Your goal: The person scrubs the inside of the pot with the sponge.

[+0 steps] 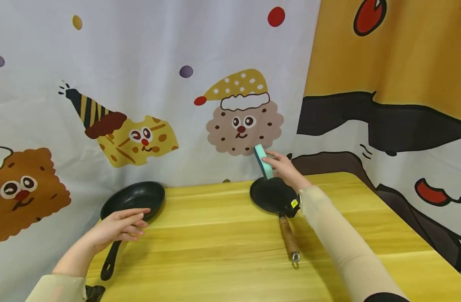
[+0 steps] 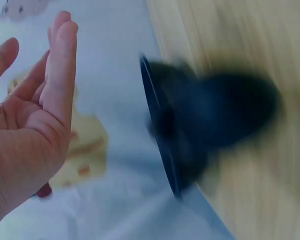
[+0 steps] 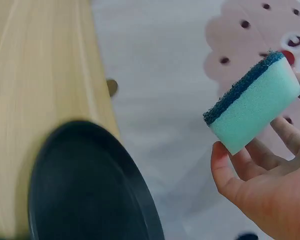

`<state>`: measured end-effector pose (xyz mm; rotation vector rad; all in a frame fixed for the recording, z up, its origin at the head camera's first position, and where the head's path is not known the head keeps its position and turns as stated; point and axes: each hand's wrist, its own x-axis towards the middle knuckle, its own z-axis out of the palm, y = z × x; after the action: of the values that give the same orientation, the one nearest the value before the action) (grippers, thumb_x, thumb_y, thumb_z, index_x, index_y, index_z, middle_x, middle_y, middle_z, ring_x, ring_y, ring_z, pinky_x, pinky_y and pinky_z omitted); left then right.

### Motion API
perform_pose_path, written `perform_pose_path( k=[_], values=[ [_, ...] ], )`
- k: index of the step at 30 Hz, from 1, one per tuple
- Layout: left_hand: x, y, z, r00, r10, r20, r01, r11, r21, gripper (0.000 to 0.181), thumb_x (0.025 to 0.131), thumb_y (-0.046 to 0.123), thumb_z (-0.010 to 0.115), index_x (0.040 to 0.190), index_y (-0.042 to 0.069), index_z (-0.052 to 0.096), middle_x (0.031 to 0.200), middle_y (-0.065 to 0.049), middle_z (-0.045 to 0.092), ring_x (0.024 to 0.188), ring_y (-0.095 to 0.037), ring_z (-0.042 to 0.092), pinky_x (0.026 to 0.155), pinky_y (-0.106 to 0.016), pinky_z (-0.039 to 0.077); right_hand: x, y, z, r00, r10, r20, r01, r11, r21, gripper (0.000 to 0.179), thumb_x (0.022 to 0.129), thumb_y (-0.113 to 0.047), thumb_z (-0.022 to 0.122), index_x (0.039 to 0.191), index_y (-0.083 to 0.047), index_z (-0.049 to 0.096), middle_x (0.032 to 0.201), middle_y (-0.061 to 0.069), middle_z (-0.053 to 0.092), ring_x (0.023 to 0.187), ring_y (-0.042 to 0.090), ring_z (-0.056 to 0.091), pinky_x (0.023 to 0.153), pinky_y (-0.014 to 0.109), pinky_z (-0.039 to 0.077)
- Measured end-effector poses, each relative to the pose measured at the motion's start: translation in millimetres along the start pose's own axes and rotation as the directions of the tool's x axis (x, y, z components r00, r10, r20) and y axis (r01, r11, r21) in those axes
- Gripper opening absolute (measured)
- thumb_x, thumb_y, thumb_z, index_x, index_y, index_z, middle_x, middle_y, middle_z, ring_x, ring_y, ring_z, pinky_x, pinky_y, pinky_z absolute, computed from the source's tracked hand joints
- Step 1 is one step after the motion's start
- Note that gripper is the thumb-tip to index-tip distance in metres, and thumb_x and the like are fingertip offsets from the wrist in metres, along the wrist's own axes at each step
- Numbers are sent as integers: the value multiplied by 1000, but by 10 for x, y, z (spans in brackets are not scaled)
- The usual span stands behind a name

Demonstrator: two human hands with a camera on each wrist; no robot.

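Note:
My right hand (image 1: 287,170) pinches a sponge (image 1: 264,162) between thumb and fingers, above the far rim of a flat black pan (image 1: 270,195) with a wooden handle (image 1: 288,239). In the right wrist view the sponge (image 3: 255,102) has a pale green foam body and a dark blue scouring layer, and it is apart from the pan (image 3: 90,185). My left hand (image 1: 119,228), its fingers loosely extended, hovers empty in front of a deeper black frying pan (image 1: 130,196). That pan's black handle (image 2: 230,110) is blurred in the left wrist view.
Both pans rest on a yellow wood-grain table (image 1: 208,235), their handles toward me. A curtain (image 1: 151,84) printed with cartoon food stands right behind the table's back edge. Another printed panel (image 1: 366,138) runs along the right side.

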<state>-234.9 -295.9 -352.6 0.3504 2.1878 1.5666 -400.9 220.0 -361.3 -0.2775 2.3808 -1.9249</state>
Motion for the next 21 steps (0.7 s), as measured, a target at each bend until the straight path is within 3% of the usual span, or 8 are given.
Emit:
perform_pose_path(
  k=[3, 6, 11, 14, 17, 21],
  values=[
    [-146, -130, -153, 996, -51, -79, 55, 997, 45, 65, 104, 31, 47, 150, -9, 23, 112, -11, 64, 98, -27, 66, 85, -41, 54, 84, -13, 197, 999, 1, 54, 0, 1000, -18, 68, 94, -47, 60, 152, -24, 34, 149, 11, 36, 121, 36, 44, 101, 56, 38],
    [-244, -272, -221, 983, -89, -159, 106, 990, 98, 65, 104, 31, 47, 148, -11, 25, 120, -22, 60, 107, -33, 62, 85, -43, 54, 162, 6, 404, 996, 3, 89, -1, 1000, -27, 68, 94, -47, 60, 152, -24, 34, 152, 9, 32, 123, 35, 42, 99, 56, 39],
    [-303, -428, -229, 954, -142, -265, 188, 970, 156, 67, 103, 33, 49, 146, -13, 28, 141, -36, 37, 123, -48, 46, 88, -49, 52, 270, -10, 794, 991, -2, 133, 4, 1000, -16, 67, 94, -45, 62, 152, -23, 36, 145, 10, 41, 122, 35, 46, 97, 53, 42],
    [-318, -491, -223, 946, -188, -265, 233, 961, 151, 72, 102, 36, 49, 147, -13, 23, 146, -39, 25, 125, -53, 39, 89, -52, 50, 331, -57, 1059, 986, 2, 168, 0, 1000, -12, 65, 94, -42, 62, 151, -22, 37, 138, 11, 48, 118, 32, 51, 94, 50, 45],
    [-355, -570, -220, 941, -236, -241, 263, 961, 87, 76, 101, 36, 51, 150, -11, 15, 146, -41, 18, 120, -51, 44, 88, -53, 50, 385, -119, 1329, 979, -7, 204, 10, 1000, -11, 63, 95, -38, 63, 150, -21, 38, 133, 12, 52, 112, 31, 55, 87, 45, 49],
    [-435, -688, -234, 957, -235, -173, 228, 972, -55, 82, 101, 27, 53, 152, -7, -1, 129, -35, 46, 103, -38, 61, 82, -48, 54, 450, -191, 1667, 966, -39, 256, 47, 999, -22, 63, 95, -36, 64, 150, -17, 40, 133, 14, 52, 105, 29, 58, 81, 39, 53]
  ],
)
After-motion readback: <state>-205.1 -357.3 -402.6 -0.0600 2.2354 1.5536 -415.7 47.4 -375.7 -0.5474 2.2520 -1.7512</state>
